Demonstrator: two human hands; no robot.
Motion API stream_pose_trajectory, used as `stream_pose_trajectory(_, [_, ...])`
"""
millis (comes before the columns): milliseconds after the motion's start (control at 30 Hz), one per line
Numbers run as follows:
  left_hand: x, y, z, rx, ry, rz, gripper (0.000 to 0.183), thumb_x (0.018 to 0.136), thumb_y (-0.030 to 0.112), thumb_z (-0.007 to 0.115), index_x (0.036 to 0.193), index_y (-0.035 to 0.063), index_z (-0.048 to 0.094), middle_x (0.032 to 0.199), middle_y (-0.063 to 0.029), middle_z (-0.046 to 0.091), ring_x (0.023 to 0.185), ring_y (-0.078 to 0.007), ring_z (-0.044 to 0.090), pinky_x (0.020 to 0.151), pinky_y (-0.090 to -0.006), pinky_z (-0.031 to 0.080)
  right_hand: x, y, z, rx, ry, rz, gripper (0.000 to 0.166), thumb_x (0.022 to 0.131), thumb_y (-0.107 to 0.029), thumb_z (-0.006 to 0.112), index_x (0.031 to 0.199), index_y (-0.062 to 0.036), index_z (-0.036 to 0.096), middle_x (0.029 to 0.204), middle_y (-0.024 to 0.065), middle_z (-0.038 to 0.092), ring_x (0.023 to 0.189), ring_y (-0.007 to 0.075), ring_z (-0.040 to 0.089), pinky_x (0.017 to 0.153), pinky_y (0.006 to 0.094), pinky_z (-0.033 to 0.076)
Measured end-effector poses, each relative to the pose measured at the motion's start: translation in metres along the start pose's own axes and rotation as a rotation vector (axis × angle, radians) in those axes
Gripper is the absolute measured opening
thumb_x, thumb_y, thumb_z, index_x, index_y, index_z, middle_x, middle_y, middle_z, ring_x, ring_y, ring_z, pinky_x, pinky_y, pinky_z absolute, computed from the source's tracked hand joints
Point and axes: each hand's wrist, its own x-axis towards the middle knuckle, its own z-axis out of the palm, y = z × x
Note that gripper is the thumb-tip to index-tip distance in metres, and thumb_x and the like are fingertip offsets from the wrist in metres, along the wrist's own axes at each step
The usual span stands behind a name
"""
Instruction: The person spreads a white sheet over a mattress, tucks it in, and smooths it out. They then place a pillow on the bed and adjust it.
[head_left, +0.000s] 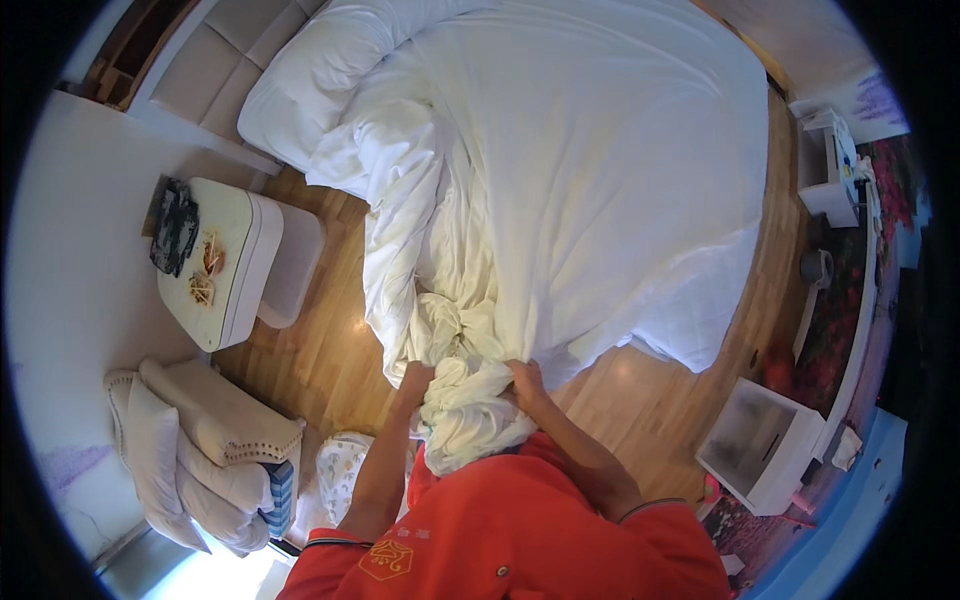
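My left hand (417, 377) grips the gathered edge of a white duvet cover or sheet (585, 187) at the foot of the bed. On the other side of a bunched wad of white fabric (469, 420), my right hand (527, 380) is closed on the same cloth. The wad lies between my forearms, against my red shirt. From my hands the cloth runs up over the bed, twisted and folded on its left side and spread wide on its right. A white pillow (330, 67) lies at the headboard.
A white table (225, 277) with a black plastic bag (175, 229) and food scraps stands left. Below it is a beige sofa (232, 409) with pillows. White open cabinets (761, 442) stand right. Wooden floor (330, 300) surrounds the bed; a patterned bag (341, 469) lies beside my left arm.
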Motion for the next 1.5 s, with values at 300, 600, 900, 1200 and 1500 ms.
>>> stream_pose_trajectory(300, [-0.057,0.101,-0.038,-0.821,0.162,-0.303,0.026,0.081,0.008,0.060,0.105,-0.0019,0.063,0.085,-0.0060,0.066,0.070,-0.0119,0.057,0.064,-0.0265,0.046,0.008,-0.085,0.085,-0.815,-0.056,-1.002,0.015,0.081,-0.006,0.056,0.093,0.0016,0.062,0.082,0.0223,0.062,0.079,0.0399,0.061,0.072,0.0425,0.049])
stream_pose_trajectory(600, [-0.115,0.150,-0.073,-1.173,0.085,-0.173,0.038,0.077,0.001,0.061,0.115,-0.0032,0.060,0.101,-0.0064,0.066,0.087,-0.0143,0.062,0.079,-0.0283,0.049,0.115,-0.009,0.130,-0.035,-0.231,0.257,0.046,0.084,-0.037,0.063,0.108,0.0018,0.060,0.100,0.0143,0.064,0.081,0.0296,0.064,0.069,0.0432,0.055])
stream_pose_trajectory(900, [-0.136,0.103,-0.066,-1.236,0.148,-0.311,0.036,0.074,-0.001,0.057,0.109,-0.0044,0.061,0.097,-0.0091,0.067,0.079,-0.0158,0.065,0.071,-0.0279,0.053,0.136,-0.013,0.108,0.358,0.146,0.274,0.010,0.082,-0.012,0.055,0.085,-0.0033,0.053,0.071,0.0108,0.056,0.050,0.0178,0.048,0.041,0.0291,0.040])
stream_pose_trajectory(1200, [-0.143,-0.009,-0.053,-0.818,0.329,-0.505,0.034,0.076,0.005,0.063,0.110,-0.0003,0.064,0.096,-0.0105,0.069,0.083,-0.0182,0.066,0.074,-0.0302,0.051,0.086,-0.025,0.083,-0.018,0.147,0.092,0.011,0.074,-0.009,0.058,0.075,-0.0026,0.048,0.061,0.0101,0.052,0.039,0.0128,0.038,0.034,0.0261,0.028])
stream_pose_trajectory(1500, [-0.056,-0.019,-0.027,0.060,0.434,-0.271,0.029,0.075,0.024,0.067,0.095,0.0043,0.062,0.086,-0.0233,0.064,0.081,-0.0432,0.061,0.069,-0.0482,0.047,0.059,-0.017,0.066,-0.191,-0.033,-0.187,0.016,0.073,-0.010,0.059,0.064,-0.0018,0.049,0.054,0.0061,0.049,0.044,0.0129,0.047,0.039,0.0284,0.035])
